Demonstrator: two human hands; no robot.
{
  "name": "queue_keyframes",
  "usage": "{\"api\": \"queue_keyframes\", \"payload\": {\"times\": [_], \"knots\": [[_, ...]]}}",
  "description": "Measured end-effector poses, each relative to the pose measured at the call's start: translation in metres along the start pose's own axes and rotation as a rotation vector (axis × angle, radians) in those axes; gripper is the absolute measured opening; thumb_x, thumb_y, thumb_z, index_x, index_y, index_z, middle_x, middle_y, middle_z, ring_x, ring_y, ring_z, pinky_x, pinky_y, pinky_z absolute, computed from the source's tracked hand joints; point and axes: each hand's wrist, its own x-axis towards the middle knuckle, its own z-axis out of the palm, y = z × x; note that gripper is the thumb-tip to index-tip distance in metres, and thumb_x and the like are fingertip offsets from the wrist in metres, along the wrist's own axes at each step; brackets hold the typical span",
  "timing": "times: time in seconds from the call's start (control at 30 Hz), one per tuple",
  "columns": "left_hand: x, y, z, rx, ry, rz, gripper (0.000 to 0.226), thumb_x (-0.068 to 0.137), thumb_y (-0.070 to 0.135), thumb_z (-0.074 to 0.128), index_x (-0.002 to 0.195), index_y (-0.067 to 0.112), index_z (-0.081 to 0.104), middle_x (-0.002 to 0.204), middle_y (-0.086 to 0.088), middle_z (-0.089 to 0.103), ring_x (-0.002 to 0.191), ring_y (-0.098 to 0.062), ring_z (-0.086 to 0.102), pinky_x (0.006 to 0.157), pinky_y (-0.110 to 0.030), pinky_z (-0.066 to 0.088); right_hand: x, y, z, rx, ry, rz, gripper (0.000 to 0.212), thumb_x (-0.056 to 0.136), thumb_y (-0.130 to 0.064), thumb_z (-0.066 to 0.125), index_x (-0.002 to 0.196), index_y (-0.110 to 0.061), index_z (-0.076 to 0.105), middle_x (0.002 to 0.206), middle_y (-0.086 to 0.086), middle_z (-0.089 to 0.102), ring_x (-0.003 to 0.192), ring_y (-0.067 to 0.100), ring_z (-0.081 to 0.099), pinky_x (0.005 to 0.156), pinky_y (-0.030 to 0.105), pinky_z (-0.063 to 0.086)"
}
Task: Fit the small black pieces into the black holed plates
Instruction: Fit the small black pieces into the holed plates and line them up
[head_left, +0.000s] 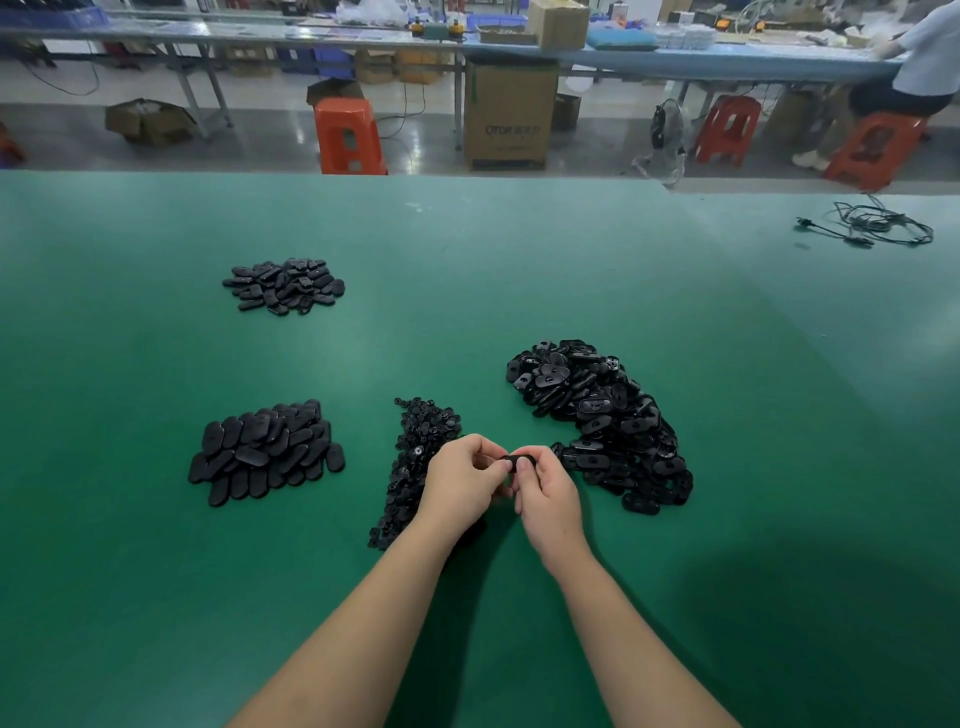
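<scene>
We pinch one plate (519, 461) between both hands (465, 480) (545, 493) – the piece is hidden, so misalignment could jam it – or drop it onto the desk (519, 270).

A plain green surface (156, 597) is showing no pattern, and every heap on it is lying black: the smooth oval plates (265, 452) at near left, the smaller far-left heap (284, 286), the holed plates (602, 421) at right and the small pieces (415, 457) in the middle. A black cable (878, 226) is coiling at far right. Beyond, orange-red stools (348, 137) and a brown cardboard box (509, 114) are standing on a grey floor (249, 150), under a pale blue bench (727, 57)
</scene>
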Motion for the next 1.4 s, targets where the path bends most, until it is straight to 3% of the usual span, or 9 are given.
{"api": "queue_keyframes", "payload": {"times": [0.47,0.67,0.8,0.93,1.03,1.13,1.2,1.4], "knots": [[-0.001,0.005,0.006,0.124,0.081,-0.005,0.007,0.084,0.022,0.073,0.083,0.021,0.067,0.079,0.005,0.071,0.075,-0.011,0.068,0.072,-0.03,0.058,-0.001,0.001,0.0,0.02,0.017,0.013,0.013,0.104,-0.013,0.052,0.099,-0.018,0.064,0.065,-0.011,0.062,0.054,0.007,0.05,0.057,0.025,0.042],[-0.002,0.0,0.005,0.111,0.023,0.078,0.009,0.091,0.017,0.066,0.083,0.021,0.067,0.079,0.005,0.072,0.079,-0.016,0.07,0.08,-0.04,0.058,0.0,0.004,0.0,0.064,0.028,-0.001,0.013,0.103,-0.013,0.054,0.095,-0.019,0.061,0.063,-0.009,0.063,0.05,0.007,0.048,0.051,0.021,0.04],[-0.001,-0.002,0.0,0.146,-0.013,0.118,0.008,0.09,0.018,0.067,0.084,0.023,0.065,0.08,0.007,0.071,0.077,-0.012,0.068,0.078,-0.034,0.059,0.0,0.004,0.003,0.049,0.06,-0.008,0.016,0.102,-0.013,0.057,0.092,-0.024,0.063,0.077,-0.009,0.072,0.068,0.001,0.064,0.065,0.015,0.048],[-0.002,-0.005,0.0,0.289,-0.032,0.236,0.011,0.089,0.017,0.065,0.096,0.024,0.061,0.082,0.012,0.065,0.075,-0.007,0.06,0.069,-0.016,0.048,0.002,0.005,0.002,0.026,0.059,0.001,0.014,0.102,-0.017,0.057,0.092,-0.026,0.064,0.083,-0.003,0.072,0.077,0.009,0.065,0.073,0.027,0.051],[0.0,-0.006,-0.005,0.485,-0.03,0.399,0.021,0.091,0.017,0.061,0.111,0.022,0.062,0.09,0.011,0.063,0.084,-0.011,0.06,0.076,-0.023,0.048,0.002,0.004,0.002,0.068,0.033,0.016,0.014,0.104,-0.019,0.054,0.095,-0.023,0.064,0.073,-0.003,0.065,0.066,0.013,0.054,0.066,0.035,0.045],[-0.001,-0.008,-0.02,0.614,0.108,0.473,0.018,0.09,0.027,0.063,0.108,0.026,0.064,0.094,0.011,0.064,0.085,-0.013,0.061,0.073,-0.03,0.049,-0.001,0.001,0.002,0.096,0.013,0.013,0.014,0.106,-0.023,0.05,0.102,-0.024,0.063,0.066,-0.004,0.061,0.054,0.013,0.046,0.056,0.031,0.04],[0.0,-0.013,-0.04,0.613,0.249,0.431,0.018,0.089,0.031,0.067,0.106,0.027,0.065,0.097,0.011,0.062,0.084,-0.012,0.06,0.069,-0.03,0.048,-0.003,-0.001,0.001,0.075,0.013,0.002,0.013,0.106,-0.025,0.05,0.105,-0.027,0.063,0.066,-0.005,0.062,0.051,0.01,0.045,0.051,0.025,0.04],[0.014,-0.045,-0.133,0.385,0.64,0.01,0.018,0.087,0.029,0.07,0.101,0.018,0.07,0.082,0.005,0.065,0.075,-0.016,0.061,0.06,-0.028,0.041,-0.005,0.0,0.002,-0.026,-0.003,-0.028,0.012,0.104,-0.027,0.053,0.1,-0.031,0.064,0.069,-0.003,0.064,0.054,0.011,0.046,0.055,0.031,0.041]]}}
